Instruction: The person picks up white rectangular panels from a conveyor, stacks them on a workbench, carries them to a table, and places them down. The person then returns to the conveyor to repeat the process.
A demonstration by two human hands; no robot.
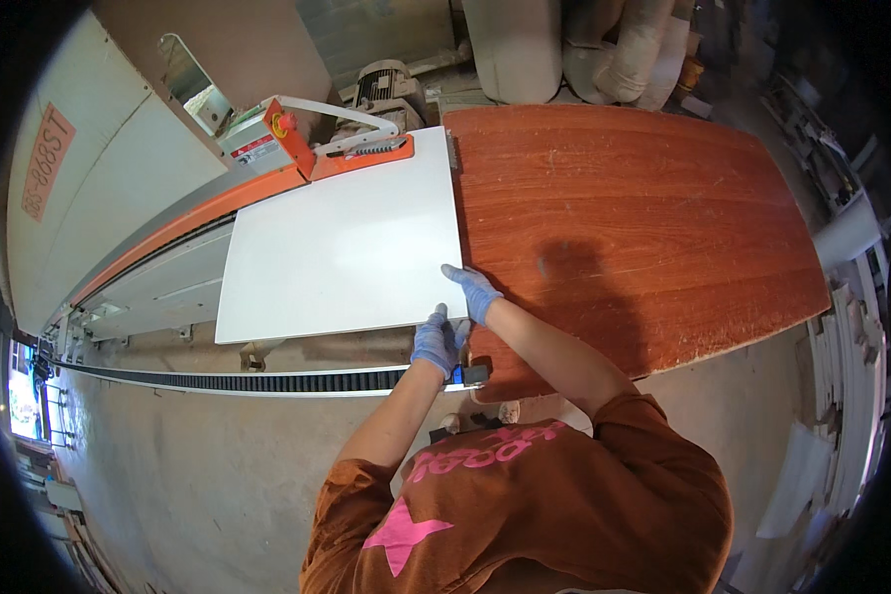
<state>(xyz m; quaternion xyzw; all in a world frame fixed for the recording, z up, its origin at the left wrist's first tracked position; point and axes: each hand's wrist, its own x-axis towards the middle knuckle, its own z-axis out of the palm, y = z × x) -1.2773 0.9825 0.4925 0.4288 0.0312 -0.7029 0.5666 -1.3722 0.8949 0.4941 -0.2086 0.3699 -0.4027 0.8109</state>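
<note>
Flat white rectangular panel (342,238) lies on the machine surface (158,282), left of the reddish-brown wooden board (643,228). Blue-gloved left hand (436,342) grips the panel's near right corner; right hand (473,290) presses its right edge. Hands close together.

plain white panel (342,238), reddish-brown wood-grain table (643,218), blue gloves, orange machine rail (183,220)
</note>
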